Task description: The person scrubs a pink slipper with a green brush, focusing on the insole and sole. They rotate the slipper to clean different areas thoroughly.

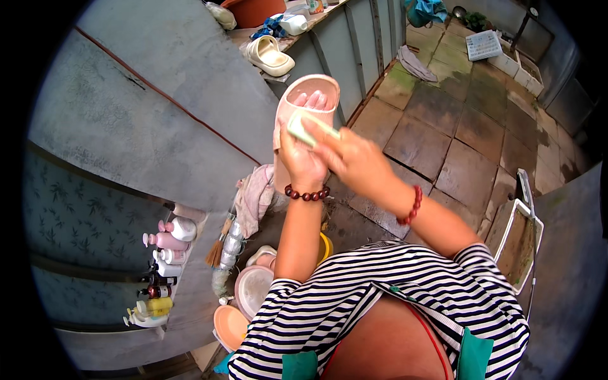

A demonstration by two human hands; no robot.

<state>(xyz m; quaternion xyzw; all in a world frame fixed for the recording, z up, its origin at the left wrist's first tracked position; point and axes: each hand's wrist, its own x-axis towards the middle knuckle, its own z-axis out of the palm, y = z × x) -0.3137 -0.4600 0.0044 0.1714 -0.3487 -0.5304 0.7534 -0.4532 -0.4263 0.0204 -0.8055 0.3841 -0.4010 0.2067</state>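
A pink slipper (308,88) is held up in front of me, its open toe end pointing away. My left hand (302,159) is pushed through under the slipper's strap, with the fingertips showing wet beyond it on the footbed. Over the strap, my right hand (349,154) grips a pale green and white brush (304,127), slightly blurred; its underside against the strap is hidden. A cream clog (269,56) rests on the shelf corner beyond the slipper.
White bottle (294,23), checked blue cloth (270,27) and orange basin (254,12) sit on the shelf (316,21). Pump bottles (166,241) line the left ledge. A bristle brush (216,251) hangs beside a rag (256,199). Basins (254,289) stand below; a grey cloth (415,64) lies on the tiles.
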